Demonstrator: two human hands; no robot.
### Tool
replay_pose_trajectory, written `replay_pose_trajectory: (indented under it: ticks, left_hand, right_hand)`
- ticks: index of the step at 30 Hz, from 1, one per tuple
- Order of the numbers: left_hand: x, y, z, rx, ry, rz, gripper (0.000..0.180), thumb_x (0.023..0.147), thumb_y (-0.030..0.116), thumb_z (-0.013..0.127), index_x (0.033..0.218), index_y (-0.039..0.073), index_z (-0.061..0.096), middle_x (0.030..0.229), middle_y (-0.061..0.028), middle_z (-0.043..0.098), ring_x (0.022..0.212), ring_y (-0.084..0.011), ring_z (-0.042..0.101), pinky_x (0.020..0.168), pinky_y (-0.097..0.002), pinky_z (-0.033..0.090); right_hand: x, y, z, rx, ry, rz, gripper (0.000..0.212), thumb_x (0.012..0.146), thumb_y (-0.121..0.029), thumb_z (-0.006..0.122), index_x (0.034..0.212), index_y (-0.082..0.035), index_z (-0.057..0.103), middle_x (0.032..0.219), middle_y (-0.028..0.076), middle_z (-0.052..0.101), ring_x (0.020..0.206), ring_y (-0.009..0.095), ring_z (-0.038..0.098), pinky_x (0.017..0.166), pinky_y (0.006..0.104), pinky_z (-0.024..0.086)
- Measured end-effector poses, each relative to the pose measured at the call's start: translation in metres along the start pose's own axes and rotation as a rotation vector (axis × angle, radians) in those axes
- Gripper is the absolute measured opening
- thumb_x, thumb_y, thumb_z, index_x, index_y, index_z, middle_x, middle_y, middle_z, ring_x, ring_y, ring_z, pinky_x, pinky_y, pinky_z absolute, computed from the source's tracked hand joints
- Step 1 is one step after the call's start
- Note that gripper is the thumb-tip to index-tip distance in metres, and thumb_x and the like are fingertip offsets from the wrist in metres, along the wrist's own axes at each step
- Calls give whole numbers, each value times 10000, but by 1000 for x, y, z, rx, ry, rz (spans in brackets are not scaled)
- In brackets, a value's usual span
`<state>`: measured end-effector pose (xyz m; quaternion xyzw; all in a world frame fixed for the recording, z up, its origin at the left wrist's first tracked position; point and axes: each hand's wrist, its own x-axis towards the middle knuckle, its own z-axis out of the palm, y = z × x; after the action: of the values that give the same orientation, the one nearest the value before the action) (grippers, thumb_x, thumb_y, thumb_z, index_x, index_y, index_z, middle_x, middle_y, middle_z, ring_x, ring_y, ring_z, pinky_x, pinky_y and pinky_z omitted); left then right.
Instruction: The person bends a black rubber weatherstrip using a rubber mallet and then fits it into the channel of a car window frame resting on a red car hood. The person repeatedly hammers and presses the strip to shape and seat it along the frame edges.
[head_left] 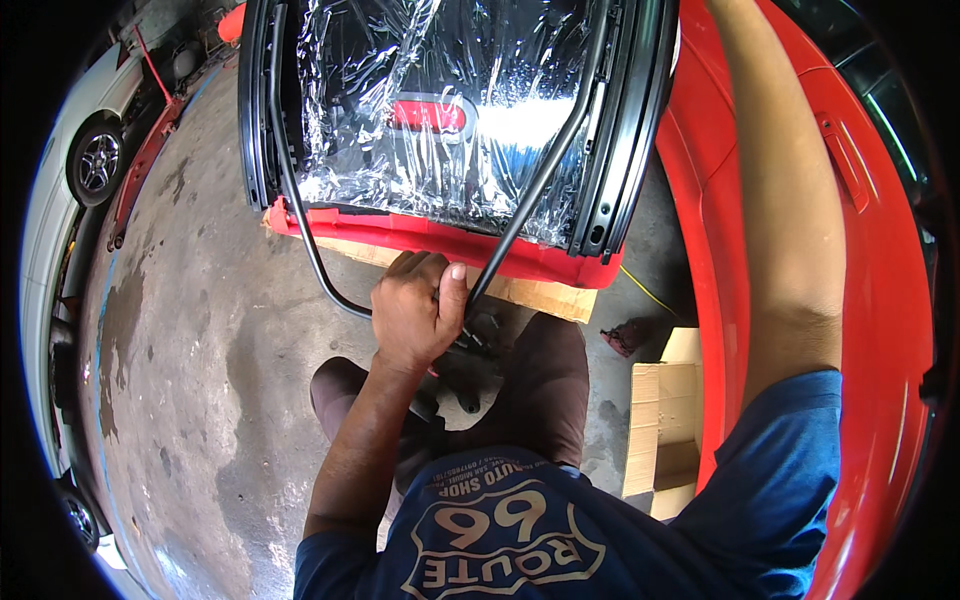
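Concrete floor, stained and patchy; white car along the left edge, red car body curving down the right. Between them, at the far centre, a dark assembly wrapped in crinkled clear film, with a red rounded piece showing at its middle. Black rails run down its left and right sides; red edging crosses its near end, cardboard just below that. Black U-shaped tube spans the assembly, its bend toward the wearer. Left hand grasps the tube at the bend, fingers wrapped around, thumb up. Right arm stretches far along the red car; its hand lies outside the view, grip cannot be told. Near right: cardboard box beside the red car, thin yellow cord farther off.
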<state>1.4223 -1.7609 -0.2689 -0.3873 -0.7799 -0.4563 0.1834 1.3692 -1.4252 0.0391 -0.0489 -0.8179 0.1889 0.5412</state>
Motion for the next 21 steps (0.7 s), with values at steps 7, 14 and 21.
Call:
replay_pose_trajectory:
  ticks: [7, 14, 21]
  left_hand:
    - [-3, -5, 1, -45, 49, 62, 408, 1031, 201, 491, 673, 14, 541, 633, -154, 550, 614, -362, 553, 608, -447, 429]
    - [-4, -8, 0, -72, 64, 83, 384, 1014, 160, 485, 663, 12, 535, 624, -149, 547, 596, -355, 548, 607, -445, 430]
    - [1, 5, -8, 8, 33, 28, 358, 996, 242, 565, 743, -10, 594, 714, -180, 600, 660, -384, 585, 630, -446, 457]
  right_hand:
    - [-50, -4, -4, 58, -14, -134, 401, 974, -376, 677, 1063, 12, 633, 921, 135, 677, 916, 202, 629, 883, 351, 494]
    - [-59, 3, -4, 49, -53, -175, 557, 908, -292, 765, 1342, -12, 556, 1259, 197, 627, 1207, 286, 589, 1063, 378, 444]
    - [-52, 9, 4, 18, 8, -222, 541, 924, -308, 736, 1345, -22, 552, 1257, 225, 633, 1206, 336, 598, 1052, 410, 456]
